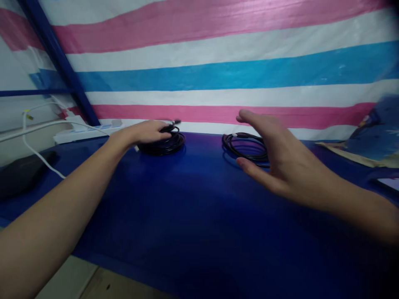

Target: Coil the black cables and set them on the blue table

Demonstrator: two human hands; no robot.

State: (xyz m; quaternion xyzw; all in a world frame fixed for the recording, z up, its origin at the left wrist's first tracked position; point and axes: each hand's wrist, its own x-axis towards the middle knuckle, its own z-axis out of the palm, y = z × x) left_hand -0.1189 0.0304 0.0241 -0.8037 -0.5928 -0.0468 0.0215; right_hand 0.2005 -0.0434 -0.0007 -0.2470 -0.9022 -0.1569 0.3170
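Observation:
My left hand (149, 132) is on a thick coil of black cable (163, 149) near the back of the blue table (187, 216). Its thumb and fingers close over the upper strands, and the fingertips are partly hidden. A dark cable end sticks up beside the fingers, slightly blurred. Over to the right, my right hand (283, 158) is open, thumb and fingers spread wide, holding nothing. Behind it lies a second, looser coil of black cable (229, 146), whose right side the hand covers. I cannot tell whether the hand touches that coil.
A white power strip (81, 133) with a plugged-in adapter and white cords stands at the back left. A flat black object (26, 172) lies at the left edge. Striped sheeting (218, 74) hangs behind the table. A blue bundle (378, 128) is at the right.

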